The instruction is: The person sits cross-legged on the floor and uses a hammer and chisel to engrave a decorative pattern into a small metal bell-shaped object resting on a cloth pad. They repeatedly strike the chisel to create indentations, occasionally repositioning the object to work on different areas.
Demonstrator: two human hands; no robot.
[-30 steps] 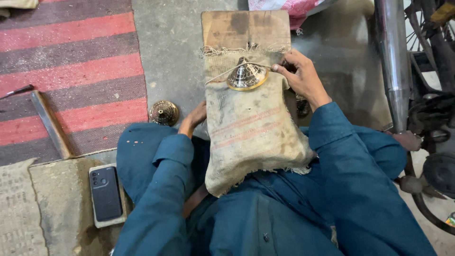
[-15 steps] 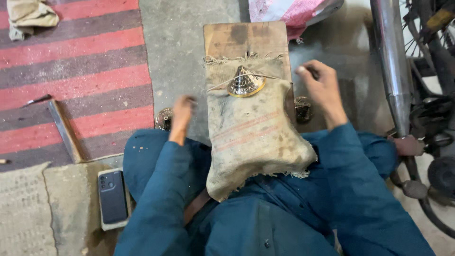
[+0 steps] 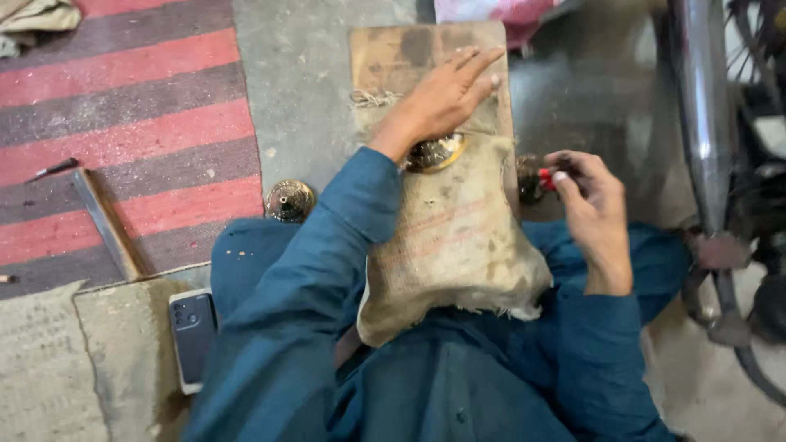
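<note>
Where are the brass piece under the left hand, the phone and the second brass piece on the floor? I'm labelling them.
brass piece point(image 3: 438, 153), head view, exposed rim.
phone point(image 3: 194, 337), head view, back panel.
second brass piece point(image 3: 290, 200), head view, centre.

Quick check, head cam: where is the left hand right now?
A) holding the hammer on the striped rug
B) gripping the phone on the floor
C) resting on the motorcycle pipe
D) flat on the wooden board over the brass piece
D: the left hand lies palm down on the wooden board, its wrist over the brass piece, while the phone and hammer lie untouched.
</note>
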